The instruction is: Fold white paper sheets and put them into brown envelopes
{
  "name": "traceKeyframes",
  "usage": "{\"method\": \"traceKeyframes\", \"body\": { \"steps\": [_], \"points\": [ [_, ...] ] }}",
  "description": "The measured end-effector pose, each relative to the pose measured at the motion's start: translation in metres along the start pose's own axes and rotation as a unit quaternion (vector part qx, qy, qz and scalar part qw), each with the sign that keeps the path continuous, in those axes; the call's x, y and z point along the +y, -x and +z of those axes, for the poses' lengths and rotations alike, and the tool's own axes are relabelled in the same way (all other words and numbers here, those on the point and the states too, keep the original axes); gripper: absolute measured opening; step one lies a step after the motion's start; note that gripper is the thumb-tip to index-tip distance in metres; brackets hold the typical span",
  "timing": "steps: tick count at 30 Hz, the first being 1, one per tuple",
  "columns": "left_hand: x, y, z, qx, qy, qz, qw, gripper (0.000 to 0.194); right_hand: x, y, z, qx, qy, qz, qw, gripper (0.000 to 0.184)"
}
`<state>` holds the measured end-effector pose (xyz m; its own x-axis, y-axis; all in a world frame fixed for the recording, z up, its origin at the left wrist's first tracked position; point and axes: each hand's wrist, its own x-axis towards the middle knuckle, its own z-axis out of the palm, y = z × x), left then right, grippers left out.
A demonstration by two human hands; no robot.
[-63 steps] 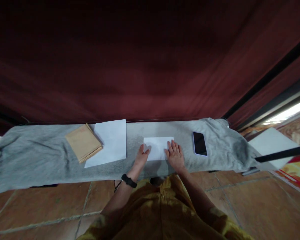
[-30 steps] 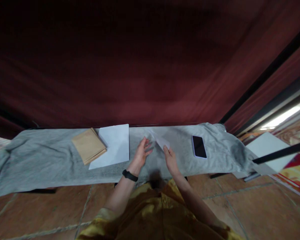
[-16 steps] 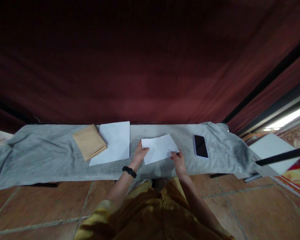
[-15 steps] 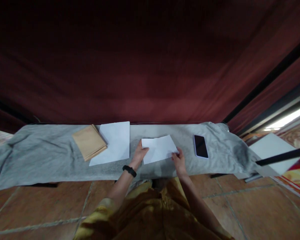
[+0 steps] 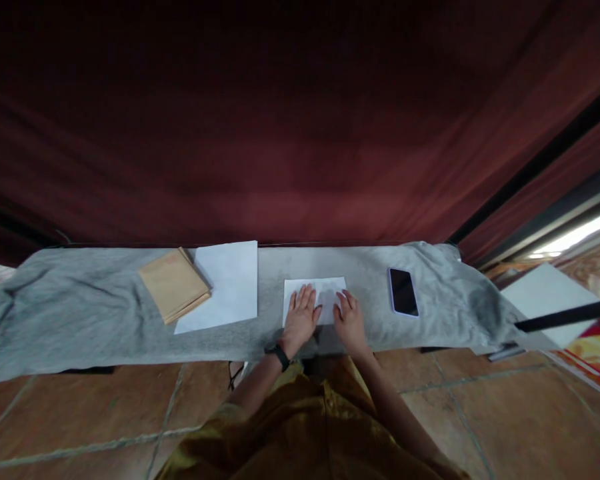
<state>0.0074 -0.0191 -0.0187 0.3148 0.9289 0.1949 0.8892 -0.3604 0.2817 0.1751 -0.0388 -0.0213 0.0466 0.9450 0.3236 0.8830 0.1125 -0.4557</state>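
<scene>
A white sheet of paper point(image 5: 325, 288), seemingly folded, lies flat on the grey cloth in front of me. My left hand point(image 5: 303, 319) presses flat on its left half, fingers stretched out; a black band circles that wrist. My right hand point(image 5: 349, 321) rests at the paper's right end with its fingers bent and spread, touching the sheet. Neither hand grips anything. Part of the paper's near edge is hidden under the hands.
On the left, a stack of brown envelopes point(image 5: 174, 285) overlaps larger white sheets point(image 5: 233, 287). A phone point(image 5: 403, 292) lies on the right. Grey cloth point(image 5: 100, 300) covers the narrow table. A dark red curtain point(image 5: 290, 167) hangs behind it. Black bars point(image 5: 570, 313) stand at the right.
The paper, earlier held at its ends and slightly lifted, now lies flat. My left hand has moved right onto its face; my right hand has let go and shifted slightly left.
</scene>
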Motion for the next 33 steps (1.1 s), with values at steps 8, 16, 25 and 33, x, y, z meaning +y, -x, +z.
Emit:
{"method": "traceKeyframes", "body": {
  "steps": [8,16,25,33],
  "points": [
    [0.005,0.006,0.008,-0.028,-0.016,0.013,0.999,0.056,-0.003,-0.026,0.022,-0.079,0.070,-0.091,0.990,0.047],
    [0.008,-0.013,0.014,-0.027,-0.003,0.004,1.000,0.058,0.010,-0.018,0.026,-0.080,0.105,-0.104,0.986,0.051],
    [-0.013,-0.040,0.007,-0.046,-0.017,0.034,0.998,0.062,0.007,-0.022,0.022,-0.089,0.103,-0.082,0.987,0.051],
    [-0.020,0.011,-0.009,-0.111,0.026,0.201,0.973,0.073,0.010,-0.020,0.019,-0.101,0.099,-0.104,0.984,0.052]
  ]
}}
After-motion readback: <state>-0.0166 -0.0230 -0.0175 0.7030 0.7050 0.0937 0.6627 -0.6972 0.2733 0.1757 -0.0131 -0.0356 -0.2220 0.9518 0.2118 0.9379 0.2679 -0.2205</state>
